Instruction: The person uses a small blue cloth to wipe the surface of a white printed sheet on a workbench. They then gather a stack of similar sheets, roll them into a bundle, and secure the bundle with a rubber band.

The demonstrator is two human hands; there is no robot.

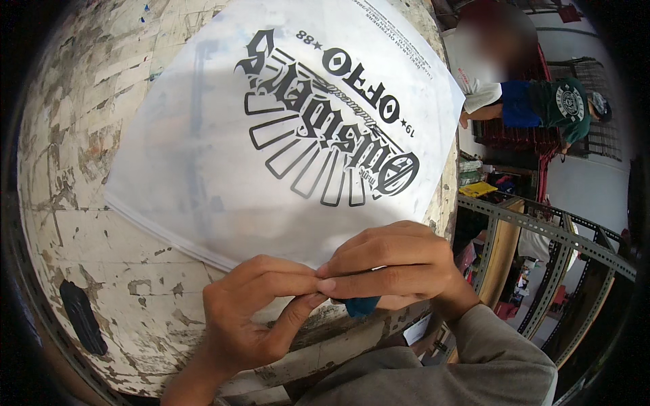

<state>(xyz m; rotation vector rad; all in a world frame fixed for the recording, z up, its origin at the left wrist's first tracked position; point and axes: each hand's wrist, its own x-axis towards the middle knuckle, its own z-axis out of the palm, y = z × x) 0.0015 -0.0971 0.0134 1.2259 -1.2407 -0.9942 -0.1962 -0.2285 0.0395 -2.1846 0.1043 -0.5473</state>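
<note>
- Meeting at the tips, left hand and right hand, right by the near edge of the white printed sheet, which spreads away from them over the worn table!
- Peeking out below the right fingers: a dark teal piece, just right of the meeting point, so the right hand is nearer.
- Its long axis? Mostly covered, can't call it.
- Grip check: right fingers folded close, apparently on that piece; left thumb and forefinger drawn into a narrow pinch, contents hidden, can't tell.
</note>
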